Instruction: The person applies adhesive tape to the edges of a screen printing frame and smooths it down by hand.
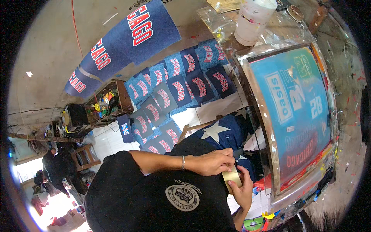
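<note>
Close in front of my black shirt, both hands meet at a pale yellow roll [230, 180] that looks like packing tape. My right hand [242, 188] is wrapped around it, with the thumb across its face and the fingers along the far side. My left hand [216, 161], a bracelet at its wrist, pinches at the upper edge of the roll. Whether a loose end is between those fingertips is too small to tell. Just beyond the hands lies dark blue cloth with white stars [216, 132].
At right stands a screen-printing frame [288, 116] with blue mesh on a paint-stained table. A white paint-smeared bucket [253, 21] sits at its far end. Printed blue and grey fabric pieces [176, 87] cover the tiled floor. More printed panels [127, 42] hang at upper left. A wooden stool [85, 156] stands left.
</note>
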`<action>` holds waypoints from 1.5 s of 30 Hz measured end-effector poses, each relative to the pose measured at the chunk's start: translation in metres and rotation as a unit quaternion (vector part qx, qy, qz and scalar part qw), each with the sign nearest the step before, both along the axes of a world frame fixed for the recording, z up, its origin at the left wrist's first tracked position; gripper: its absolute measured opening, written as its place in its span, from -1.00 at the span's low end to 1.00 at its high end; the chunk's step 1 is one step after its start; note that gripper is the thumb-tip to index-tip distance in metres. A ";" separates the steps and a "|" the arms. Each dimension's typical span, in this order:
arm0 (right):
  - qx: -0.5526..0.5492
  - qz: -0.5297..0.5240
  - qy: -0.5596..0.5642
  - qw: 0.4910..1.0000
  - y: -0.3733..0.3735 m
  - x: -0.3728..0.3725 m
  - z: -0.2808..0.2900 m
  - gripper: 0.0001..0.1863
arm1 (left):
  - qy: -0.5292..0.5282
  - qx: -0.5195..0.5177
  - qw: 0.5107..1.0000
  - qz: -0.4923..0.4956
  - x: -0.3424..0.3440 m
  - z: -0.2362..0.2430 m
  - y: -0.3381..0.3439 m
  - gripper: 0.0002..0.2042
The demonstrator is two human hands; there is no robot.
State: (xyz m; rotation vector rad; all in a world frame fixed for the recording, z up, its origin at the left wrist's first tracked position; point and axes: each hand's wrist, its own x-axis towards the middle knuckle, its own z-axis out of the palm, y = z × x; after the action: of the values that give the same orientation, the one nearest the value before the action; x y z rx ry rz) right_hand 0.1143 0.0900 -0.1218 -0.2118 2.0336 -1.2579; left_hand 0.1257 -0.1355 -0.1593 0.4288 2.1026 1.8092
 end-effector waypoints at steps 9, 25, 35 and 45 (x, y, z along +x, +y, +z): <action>0.056 -0.021 -0.004 0.998 -0.005 0.010 0.009 -0.37 | 0.043 -0.056 0.997 0.023 0.004 -0.010 0.007 -0.83; -0.012 -0.075 -0.014 0.997 0.001 0.011 0.002 -0.40 | 0.113 -0.103 0.988 0.028 0.000 -0.023 0.013 -0.80; -0.059 -0.085 -0.067 0.992 0.018 0.015 0.000 -0.14 | 0.200 -0.121 0.972 0.034 -0.007 -0.036 0.020 -0.81; -0.021 -0.067 -0.046 0.996 0.018 0.011 -0.002 -0.20 | 0.195 -0.125 0.973 0.025 -0.014 -0.033 0.014 -0.78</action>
State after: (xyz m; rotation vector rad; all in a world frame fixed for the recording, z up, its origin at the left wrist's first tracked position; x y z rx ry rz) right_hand 0.1253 0.1083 -0.1236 -0.0373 1.9698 -1.3682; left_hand 0.1122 -0.1214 -0.1920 0.7158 2.5859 1.5520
